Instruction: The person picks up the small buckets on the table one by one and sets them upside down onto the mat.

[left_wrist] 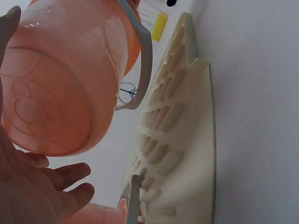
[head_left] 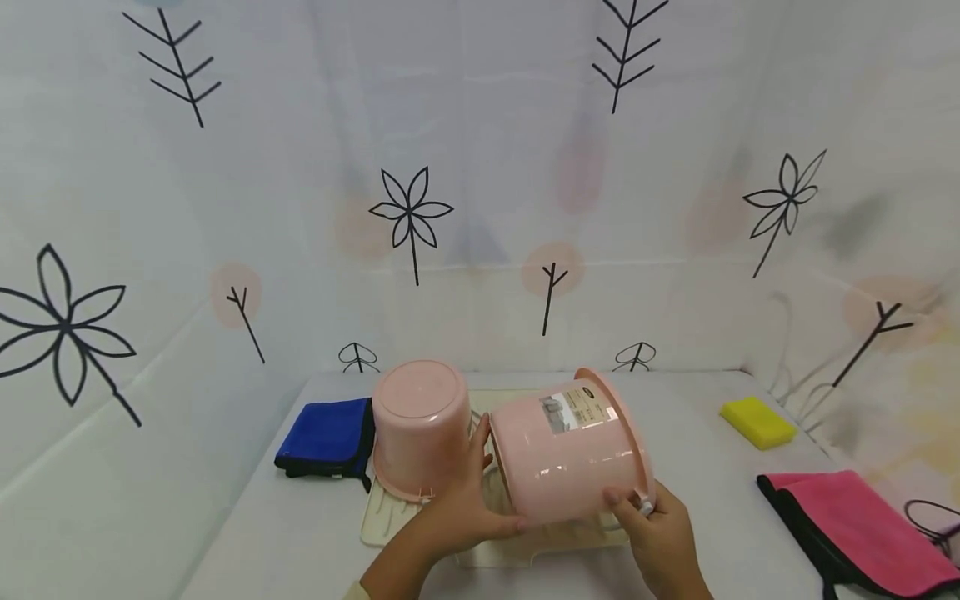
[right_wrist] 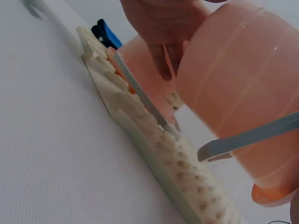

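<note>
A pink bucket with a paper label is held tilted on its side above a cream drying rack. My right hand grips it at the rim, thumb on the outer wall. At the other end, my left hand steadies the base, its thumb and fingers spread and mostly straight. The left wrist view shows the round bottom of this bucket and its grey handle hanging loose. A second pink bucket stands upside down on the rack's left part, just beyond the left hand.
A folded blue cloth with black edging lies left of the upside-down bucket. On the right are a yellow sponge and a pink cloth with black trim. A patterned curtain hangs behind the white table.
</note>
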The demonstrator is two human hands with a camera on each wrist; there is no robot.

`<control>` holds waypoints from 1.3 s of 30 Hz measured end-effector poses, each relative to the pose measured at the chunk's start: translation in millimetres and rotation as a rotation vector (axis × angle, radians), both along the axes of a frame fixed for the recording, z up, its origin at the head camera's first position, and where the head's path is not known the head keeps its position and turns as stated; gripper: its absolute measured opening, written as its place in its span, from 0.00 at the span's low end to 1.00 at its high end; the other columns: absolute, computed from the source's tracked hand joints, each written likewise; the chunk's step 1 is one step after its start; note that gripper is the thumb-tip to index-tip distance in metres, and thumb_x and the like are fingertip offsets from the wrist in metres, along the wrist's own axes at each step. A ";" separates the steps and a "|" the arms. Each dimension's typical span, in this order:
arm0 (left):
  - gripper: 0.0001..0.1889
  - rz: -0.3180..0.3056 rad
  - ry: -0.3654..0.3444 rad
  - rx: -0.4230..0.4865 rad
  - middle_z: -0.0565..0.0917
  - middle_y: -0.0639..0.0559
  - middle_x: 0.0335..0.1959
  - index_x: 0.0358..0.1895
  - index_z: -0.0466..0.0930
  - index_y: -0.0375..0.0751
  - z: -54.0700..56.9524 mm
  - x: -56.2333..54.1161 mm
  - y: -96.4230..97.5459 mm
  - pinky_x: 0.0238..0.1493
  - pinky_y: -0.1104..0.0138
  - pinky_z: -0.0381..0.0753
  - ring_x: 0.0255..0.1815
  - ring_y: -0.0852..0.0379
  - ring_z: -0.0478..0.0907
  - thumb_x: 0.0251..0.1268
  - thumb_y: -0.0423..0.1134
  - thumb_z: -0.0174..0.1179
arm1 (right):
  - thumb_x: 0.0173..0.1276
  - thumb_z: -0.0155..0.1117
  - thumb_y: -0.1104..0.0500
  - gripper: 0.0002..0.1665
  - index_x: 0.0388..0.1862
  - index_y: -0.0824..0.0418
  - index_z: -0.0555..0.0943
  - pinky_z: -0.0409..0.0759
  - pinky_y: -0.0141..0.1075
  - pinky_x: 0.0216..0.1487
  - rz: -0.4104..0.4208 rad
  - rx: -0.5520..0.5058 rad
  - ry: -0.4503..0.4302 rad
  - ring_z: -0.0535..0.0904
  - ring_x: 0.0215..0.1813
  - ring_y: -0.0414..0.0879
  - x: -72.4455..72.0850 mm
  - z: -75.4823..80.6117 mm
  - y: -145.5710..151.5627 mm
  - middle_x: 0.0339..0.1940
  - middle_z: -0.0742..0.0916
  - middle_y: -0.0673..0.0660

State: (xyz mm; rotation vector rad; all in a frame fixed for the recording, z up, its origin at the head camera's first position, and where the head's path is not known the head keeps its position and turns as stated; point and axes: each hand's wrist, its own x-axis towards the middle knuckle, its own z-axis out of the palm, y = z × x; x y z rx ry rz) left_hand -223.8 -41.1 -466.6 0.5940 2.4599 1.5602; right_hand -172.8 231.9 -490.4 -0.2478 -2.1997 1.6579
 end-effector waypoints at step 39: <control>0.80 0.175 0.260 0.040 0.39 0.49 0.86 0.84 0.36 0.76 6.7 22.0 10.7 0.68 0.37 0.71 0.81 0.37 0.57 0.25 0.57 0.89 | 0.82 0.59 0.58 0.21 0.64 0.72 0.78 0.84 0.30 0.52 0.355 0.010 0.122 0.87 0.52 0.36 -3.4 -6.2 15.2 0.52 0.89 0.43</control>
